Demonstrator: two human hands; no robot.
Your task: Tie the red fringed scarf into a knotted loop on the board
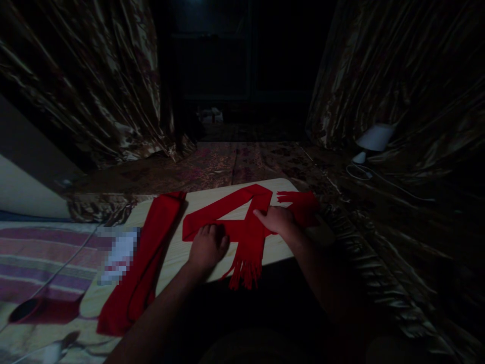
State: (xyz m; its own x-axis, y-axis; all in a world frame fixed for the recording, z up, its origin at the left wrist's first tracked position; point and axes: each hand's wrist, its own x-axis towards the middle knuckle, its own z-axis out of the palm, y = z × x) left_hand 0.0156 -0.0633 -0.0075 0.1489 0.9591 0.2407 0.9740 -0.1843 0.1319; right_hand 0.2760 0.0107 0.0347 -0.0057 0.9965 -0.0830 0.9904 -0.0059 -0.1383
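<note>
A red fringed scarf (254, 222) lies on a pale wooden board (227, 206), folded into a loop with crossing bands. Its fringe hangs toward me at the board's near edge. My left hand (206, 247) rests on the lower left band, fingers forward and thumb apart. On the right, my right hand (278, 220) lies over the scarf beside the crossing, with its thumb stretched out to the left. The other right fingers are mostly hidden. Past that hand, more red fringed fabric (305, 205) spreads on the board.
A long folded red cloth (151, 253) lies along the board's left side, next to a blurred white item (120, 255). A dark red cup-like object (45, 310) lies on a striped cloth (49, 258). A small lamp (375, 137) with a cord stands back right. Patterned curtains (94, 76) hang behind.
</note>
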